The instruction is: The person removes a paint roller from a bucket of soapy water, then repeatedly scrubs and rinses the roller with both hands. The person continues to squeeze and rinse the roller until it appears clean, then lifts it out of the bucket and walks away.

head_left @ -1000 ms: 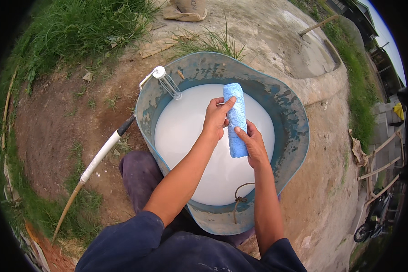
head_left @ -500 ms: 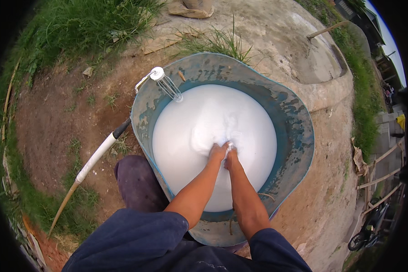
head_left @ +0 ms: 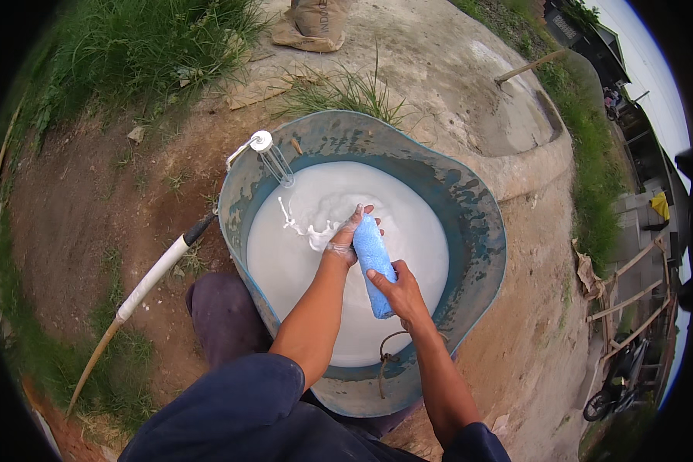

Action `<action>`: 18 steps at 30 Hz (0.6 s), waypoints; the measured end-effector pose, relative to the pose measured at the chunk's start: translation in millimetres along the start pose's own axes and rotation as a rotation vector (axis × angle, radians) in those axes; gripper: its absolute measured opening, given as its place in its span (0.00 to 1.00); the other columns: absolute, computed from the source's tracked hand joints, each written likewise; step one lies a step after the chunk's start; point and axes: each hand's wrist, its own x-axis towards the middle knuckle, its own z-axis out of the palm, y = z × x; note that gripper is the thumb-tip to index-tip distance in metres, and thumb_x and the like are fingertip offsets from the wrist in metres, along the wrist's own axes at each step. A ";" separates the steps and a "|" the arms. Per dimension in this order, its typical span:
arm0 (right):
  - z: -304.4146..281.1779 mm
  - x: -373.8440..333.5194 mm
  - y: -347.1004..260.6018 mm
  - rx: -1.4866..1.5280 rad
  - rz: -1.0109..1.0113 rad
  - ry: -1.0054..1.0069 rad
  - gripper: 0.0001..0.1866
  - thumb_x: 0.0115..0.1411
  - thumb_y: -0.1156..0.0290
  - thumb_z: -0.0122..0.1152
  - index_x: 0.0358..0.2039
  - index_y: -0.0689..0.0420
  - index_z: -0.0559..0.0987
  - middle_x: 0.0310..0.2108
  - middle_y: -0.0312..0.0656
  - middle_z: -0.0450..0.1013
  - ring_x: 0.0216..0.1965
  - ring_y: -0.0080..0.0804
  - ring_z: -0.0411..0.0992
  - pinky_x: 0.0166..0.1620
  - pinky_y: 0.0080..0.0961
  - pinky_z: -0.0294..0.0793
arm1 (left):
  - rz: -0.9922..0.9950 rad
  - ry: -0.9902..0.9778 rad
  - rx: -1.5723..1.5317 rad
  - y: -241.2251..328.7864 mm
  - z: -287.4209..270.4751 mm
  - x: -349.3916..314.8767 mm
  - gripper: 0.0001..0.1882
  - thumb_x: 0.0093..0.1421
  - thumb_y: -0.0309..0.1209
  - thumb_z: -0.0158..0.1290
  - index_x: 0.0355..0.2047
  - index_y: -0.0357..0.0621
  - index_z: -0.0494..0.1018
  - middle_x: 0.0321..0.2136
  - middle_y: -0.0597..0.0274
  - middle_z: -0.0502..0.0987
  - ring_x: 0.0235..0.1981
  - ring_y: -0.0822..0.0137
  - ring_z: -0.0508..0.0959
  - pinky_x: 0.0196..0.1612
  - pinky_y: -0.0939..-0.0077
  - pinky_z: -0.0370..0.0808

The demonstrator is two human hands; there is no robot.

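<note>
A fluffy blue paint roller cover (head_left: 372,250) is held up over a cut-down blue drum (head_left: 481,239) of white paint-like liquid (head_left: 300,269). My left hand (head_left: 348,237), wet with white, is wrapped behind its far end, thumb on one side and fingertips on the other. At the near end my right hand (head_left: 402,292) grips it, thumb on top. White drops and a splash (head_left: 308,232) hang in the air left of my left wrist. A bare white roller frame (head_left: 273,158) leans over the drum's far-left rim, its cage tip near the liquid.
The frame's long pole (head_left: 150,285) slants out to the lower left over soil. A knotted cord (head_left: 383,366) hangs at the drum's near wall. Beyond the drum are a brown sack (head_left: 316,27) and tall grass (head_left: 154,54). A concrete basin (head_left: 516,131) lies at far right.
Both hands have come up out of the white liquid, and the blue roller cover now shows between them. White liquid splashes to the left. The view has shifted slightly.
</note>
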 end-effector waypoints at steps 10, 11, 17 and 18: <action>-19.5 53.1 1.9 -0.552 -0.405 0.423 0.35 0.59 0.47 0.66 0.55 0.63 0.71 0.35 0.52 0.77 0.33 0.47 0.80 0.34 0.44 0.80 | 0.195 0.130 0.465 -30.8 58.9 4.2 0.15 0.59 0.28 0.66 0.44 0.47 0.75 0.32 0.58 0.79 0.36 0.59 0.81 0.42 0.60 0.81; -16.4 56.0 2.2 -0.717 -0.491 0.499 0.36 0.57 0.48 0.67 0.55 0.63 0.71 0.36 0.54 0.78 0.34 0.50 0.81 0.36 0.46 0.81 | 0.230 0.181 0.555 -33.0 61.4 0.6 0.16 0.58 0.26 0.67 0.45 0.47 0.74 0.32 0.58 0.79 0.36 0.58 0.81 0.42 0.60 0.81; 6.1 30.4 12.8 -0.118 -0.082 0.084 0.31 0.59 0.54 0.66 0.54 0.63 0.69 0.42 0.50 0.77 0.36 0.44 0.79 0.37 0.38 0.80 | -0.023 0.186 0.388 -1.3 59.8 -10.6 0.24 0.57 0.31 0.68 0.50 0.40 0.71 0.34 0.52 0.78 0.33 0.54 0.82 0.40 0.54 0.82; 4.4 20.0 15.4 0.333 -0.017 -0.066 0.31 0.59 0.53 0.66 0.53 0.63 0.69 0.40 0.48 0.77 0.35 0.41 0.78 0.37 0.38 0.80 | -0.071 0.121 0.300 0.1 58.9 -11.7 0.25 0.58 0.34 0.68 0.51 0.40 0.70 0.35 0.51 0.79 0.33 0.53 0.82 0.39 0.53 0.83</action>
